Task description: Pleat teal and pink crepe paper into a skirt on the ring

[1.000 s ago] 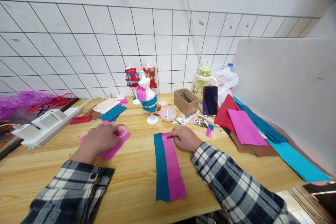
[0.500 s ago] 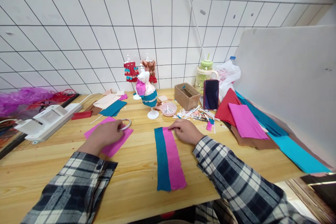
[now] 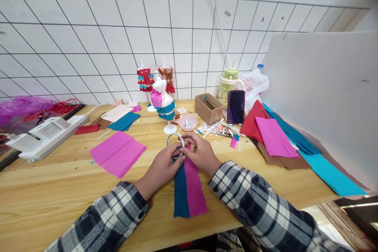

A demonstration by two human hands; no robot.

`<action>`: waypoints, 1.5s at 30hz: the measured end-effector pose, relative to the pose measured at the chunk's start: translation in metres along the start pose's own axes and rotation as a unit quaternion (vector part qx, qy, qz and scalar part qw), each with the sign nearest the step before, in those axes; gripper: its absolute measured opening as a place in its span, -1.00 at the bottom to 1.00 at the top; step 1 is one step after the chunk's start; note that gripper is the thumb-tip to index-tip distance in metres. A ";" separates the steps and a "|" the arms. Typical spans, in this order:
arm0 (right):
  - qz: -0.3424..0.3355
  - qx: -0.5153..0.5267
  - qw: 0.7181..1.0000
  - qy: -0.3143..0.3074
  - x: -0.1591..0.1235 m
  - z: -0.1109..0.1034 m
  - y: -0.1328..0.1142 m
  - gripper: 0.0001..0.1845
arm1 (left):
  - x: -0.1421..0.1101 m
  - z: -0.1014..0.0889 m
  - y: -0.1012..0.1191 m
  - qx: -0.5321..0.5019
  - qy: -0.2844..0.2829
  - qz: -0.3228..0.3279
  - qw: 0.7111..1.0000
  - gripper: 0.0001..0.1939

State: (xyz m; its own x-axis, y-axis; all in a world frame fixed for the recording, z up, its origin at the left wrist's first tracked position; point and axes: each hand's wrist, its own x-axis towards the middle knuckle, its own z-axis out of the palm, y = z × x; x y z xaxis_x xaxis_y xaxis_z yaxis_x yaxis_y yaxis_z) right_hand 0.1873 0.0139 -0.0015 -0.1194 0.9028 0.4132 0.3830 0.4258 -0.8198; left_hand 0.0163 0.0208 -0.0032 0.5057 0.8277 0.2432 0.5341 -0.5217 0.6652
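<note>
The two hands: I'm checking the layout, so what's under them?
Under the left hand and right hand, a teal strip and a magenta strip show, side by side. The fingers and white ring hide parts of the far ends from sight.

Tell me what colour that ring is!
The ring is white; the head view shows it best.

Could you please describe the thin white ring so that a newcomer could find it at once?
On the light wooden table, find the flat teal-and-magenta strip in the foreground. At its far end, the left hand and right hand hold the thin white ring. Unlike the round pale-pink bowl beyond, its centre is open.
</note>
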 end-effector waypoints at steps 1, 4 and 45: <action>0.004 0.006 1.000 -0.003 0.001 -0.001 0.002 -0.63 | 0.000 0.000 -0.001 -0.007 -0.005 0.011 1.000 -0.70; 0.003 0.012 1.000 -0.010 0.002 -0.006 0.006 -0.64 | -0.001 -0.001 -0.007 -0.004 -0.014 0.017 1.000 -0.69; -0.082 -0.091 0.992 -0.010 0.000 -0.008 0.010 -0.90 | -0.001 -0.010 0.000 0.031 -0.025 -0.038 0.998 -0.80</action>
State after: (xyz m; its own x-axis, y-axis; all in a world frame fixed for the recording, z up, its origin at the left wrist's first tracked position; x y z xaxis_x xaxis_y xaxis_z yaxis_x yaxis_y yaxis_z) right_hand 0.1980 0.0176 -0.0067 -0.2117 0.8237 0.5261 0.5159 0.5514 -0.6556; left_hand 0.0092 0.0221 0.0040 0.4946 0.8549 0.1564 0.6123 -0.4705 0.6355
